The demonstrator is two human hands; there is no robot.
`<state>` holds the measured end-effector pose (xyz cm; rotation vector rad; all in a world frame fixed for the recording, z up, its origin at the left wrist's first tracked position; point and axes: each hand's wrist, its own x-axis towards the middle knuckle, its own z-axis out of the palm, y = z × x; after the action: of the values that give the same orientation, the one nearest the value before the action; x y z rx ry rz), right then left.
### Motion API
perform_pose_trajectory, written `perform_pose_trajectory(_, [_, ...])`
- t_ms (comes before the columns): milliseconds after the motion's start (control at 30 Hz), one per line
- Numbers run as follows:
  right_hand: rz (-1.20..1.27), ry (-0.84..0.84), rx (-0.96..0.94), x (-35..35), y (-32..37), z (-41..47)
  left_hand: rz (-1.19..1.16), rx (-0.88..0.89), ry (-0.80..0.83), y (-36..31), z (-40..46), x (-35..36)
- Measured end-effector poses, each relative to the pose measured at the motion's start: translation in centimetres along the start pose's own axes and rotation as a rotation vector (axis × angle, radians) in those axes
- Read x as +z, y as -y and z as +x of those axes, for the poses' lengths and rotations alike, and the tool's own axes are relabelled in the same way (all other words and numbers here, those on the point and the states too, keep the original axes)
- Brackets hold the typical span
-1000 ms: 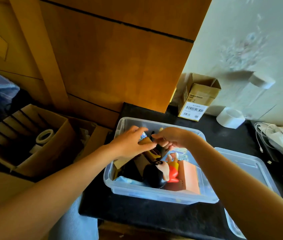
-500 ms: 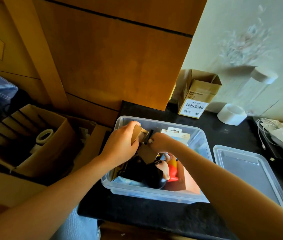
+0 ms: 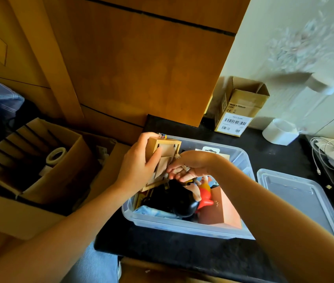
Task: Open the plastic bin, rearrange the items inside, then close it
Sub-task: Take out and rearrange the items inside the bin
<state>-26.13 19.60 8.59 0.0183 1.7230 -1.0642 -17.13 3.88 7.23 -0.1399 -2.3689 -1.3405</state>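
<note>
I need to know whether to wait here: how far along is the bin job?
Opening is done: the lid lies on the counter beside the open plastic bin. Rearranging is in hand: the left hand holds a wooden piece above the bin, the right hand beside it. Closing is left.

- Packed tight below the right hand (image 3: 188, 170): black-haired doll (image 3: 174, 201) and orange box (image 3: 223, 209) fill the bin (image 3: 182, 227).
- Blocked left of it by the wooden frame (image 3: 162, 160) gripped in the left hand (image 3: 139, 170).
- Flat lid (image 3: 296, 201) just right, low enough to pass over.
- Hemmed in behind by cabinet (image 3: 141, 68) and cardboard carton (image 3: 237, 111).
</note>
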Motion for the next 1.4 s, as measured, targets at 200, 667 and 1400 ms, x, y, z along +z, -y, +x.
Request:
perform_pose_trajectory(200, [-0.093, -0.100, -0.061, 1.4, -1.0, 1.1, 0.280, 0.073, 0.310, 0.4, 0.0, 0.4])
perform_pose_trajectory(667, [-0.520, -0.459, -0.077, 0.4, -1.8, 0.1, 0.506, 0.057, 0.119, -0.7, 0.0, 1.1])
perform_pose_trajectory(1400, [-1.139, -0.327, -0.001, 0.9, -1.6, 4.0, 0.023, 0.005, -0.184, 0.3, 0.1, 0.2])
